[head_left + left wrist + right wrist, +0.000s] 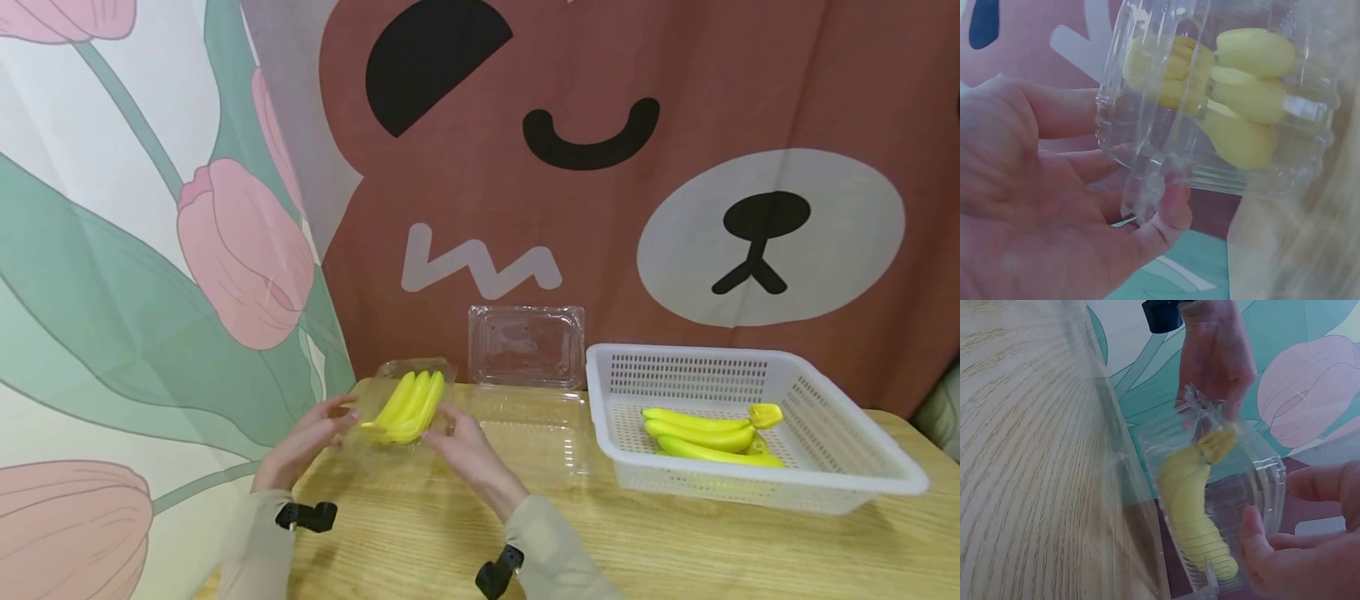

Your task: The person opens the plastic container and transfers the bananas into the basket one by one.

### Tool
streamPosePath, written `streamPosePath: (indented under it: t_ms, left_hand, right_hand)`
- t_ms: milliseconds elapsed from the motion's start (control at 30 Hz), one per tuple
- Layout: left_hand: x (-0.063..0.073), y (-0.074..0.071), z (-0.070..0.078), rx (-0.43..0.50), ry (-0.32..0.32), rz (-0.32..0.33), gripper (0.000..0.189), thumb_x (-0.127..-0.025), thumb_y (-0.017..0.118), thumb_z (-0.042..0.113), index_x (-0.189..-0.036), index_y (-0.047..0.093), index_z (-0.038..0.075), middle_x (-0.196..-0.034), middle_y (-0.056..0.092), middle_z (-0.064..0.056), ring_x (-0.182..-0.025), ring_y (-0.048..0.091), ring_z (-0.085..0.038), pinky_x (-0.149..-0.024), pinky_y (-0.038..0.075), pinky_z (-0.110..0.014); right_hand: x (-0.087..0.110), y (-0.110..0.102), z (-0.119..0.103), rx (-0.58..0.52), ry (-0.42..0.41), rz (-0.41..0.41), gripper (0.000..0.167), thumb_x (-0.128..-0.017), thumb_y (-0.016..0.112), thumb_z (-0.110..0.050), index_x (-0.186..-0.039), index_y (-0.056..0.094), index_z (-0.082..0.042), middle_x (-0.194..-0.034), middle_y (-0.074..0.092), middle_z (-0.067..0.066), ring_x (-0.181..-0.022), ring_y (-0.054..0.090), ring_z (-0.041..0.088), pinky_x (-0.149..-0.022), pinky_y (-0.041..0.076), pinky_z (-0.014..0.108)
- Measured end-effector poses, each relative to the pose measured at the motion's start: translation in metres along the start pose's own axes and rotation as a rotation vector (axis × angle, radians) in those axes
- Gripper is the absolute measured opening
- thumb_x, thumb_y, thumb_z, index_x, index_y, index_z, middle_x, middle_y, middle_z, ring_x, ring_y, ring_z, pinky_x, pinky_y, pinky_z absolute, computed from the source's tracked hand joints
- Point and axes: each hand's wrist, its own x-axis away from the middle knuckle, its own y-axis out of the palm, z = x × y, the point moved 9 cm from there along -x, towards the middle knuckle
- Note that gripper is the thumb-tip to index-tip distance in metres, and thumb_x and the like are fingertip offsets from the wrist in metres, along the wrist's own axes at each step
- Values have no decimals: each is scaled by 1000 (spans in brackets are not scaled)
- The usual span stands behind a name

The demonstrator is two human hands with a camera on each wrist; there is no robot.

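A clear plastic clamshell box (390,371) holds a bunch of yellow bananas (411,404), with its lid lying over them in the right wrist view. It is tilted and held up near the table's back left corner. My left hand (311,442) grips the box's left side; in the left wrist view the thumb and fingers pinch its rim (1145,187). My right hand (468,454) holds the opposite side between thumb and fingers. Through the clear wall (1266,481), the right wrist view shows the bananas (1188,500) and their joined stem end.
A second clear clamshell box stands open behind, its lid (525,346) upright against the curtain and its base (517,433) on the wooden table (420,542). At the right, a white perforated basket (847,450) holds more bananas (705,435). Printed curtains (480,192) border the table's back and left.
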Motion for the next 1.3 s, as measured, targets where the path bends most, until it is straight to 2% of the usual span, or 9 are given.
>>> streamPosePath:
  t_ms: [133, 233, 433, 667, 833, 900, 1000, 1167, 1300]
  left_hand:
    - [0, -1, 9, 44, 13, -4, 58, -103, 51, 22, -151, 29, -2, -146, 38, -27, -107, 48, -27, -84, 46, -42]
    - [1, -2, 17, 91, 44, -13, 57, -104, 50, 21, -151, 28, -3, -147, 37, -28, -109, 47, -25, -84, 48, -40]
    - [4, -4, 31, 218, 104, -23, 53, -106, 46, 20, -150, 31, -5, -142, 41, -23, -97, 53, -18, -81, 52, -31]
    - [9, -2, 46, 273, 139, -59, 57, -105, 48, 26, -151, 31, -3, -143, 40, -16, -108, 54, -19, -87, 52, -30]
    - [14, 3, 58, 341, 160, -89, 57, -104, 51, 27, -151, 32, -1, -146, 38, -12, -112, 55, -16, -92, 50, -29]
    - [17, 6, 62, 372, 167, -106, 57, -104, 52, 25, -151, 33, -1, -148, 37, -11, -112, 56, -14, -94, 49, -29]
    - [19, 10, 70, 405, 184, -128, 56, -104, 51, 22, -150, 32, -2, -145, 42, -11, -109, 59, -14, -95, 49, -30]
    - [17, 17, 78, 374, 205, -123, 55, -104, 52, 20, -150, 33, -3, -140, 46, -8, -107, 58, -13, -95, 49, -29]
    - [16, 23, 84, 328, 220, -112, 55, -102, 56, 19, -149, 36, -1, -143, 44, -12, -108, 58, -13, -94, 48, -28]
  right_hand:
    - [-3, -9, -5, -8, -31, 58, 63, -89, 65, -5, -145, 38, 10, -109, 61, 19, -87, 56, 18, -72, 50, 34]
    - [-3, -16, -12, 0, -47, 101, 60, -89, 65, -5, -143, 41, 9, -106, 60, 18, -83, 52, 16, -66, 46, 26]
    - [1, -28, -30, -11, -96, 137, 56, -90, 63, -6, -140, 44, 10, -128, 56, 25, -89, 56, 17, -77, 50, 30]
    - [8, -41, -50, -16, -111, 141, 55, -91, 64, -9, -140, 46, 7, -133, 55, 21, -93, 56, 17, -81, 50, 32]
    - [17, -50, -59, -11, -109, 153, 54, -91, 67, -14, -139, 51, 1, -120, 61, 17, -94, 57, 19, -86, 52, 42]
    - [20, -55, -63, -11, -121, 171, 51, -90, 68, -13, -137, 53, 1, -113, 63, 17, -92, 59, 18, -86, 52, 42]
    - [23, -62, -67, -10, -133, 186, 49, -89, 68, -12, -135, 56, 1, -111, 64, 17, -89, 60, 17, -84, 52, 40]
    - [29, -73, -70, -23, -125, 183, 48, -89, 66, -10, -136, 56, -1, -119, 62, 20, -90, 62, 18, -88, 50, 39]
    - [34, -83, -69, -14, -119, 187, 47, -90, 65, -9, -136, 56, -1, -127, 60, 16, -93, 62, 19, -89, 50, 38]
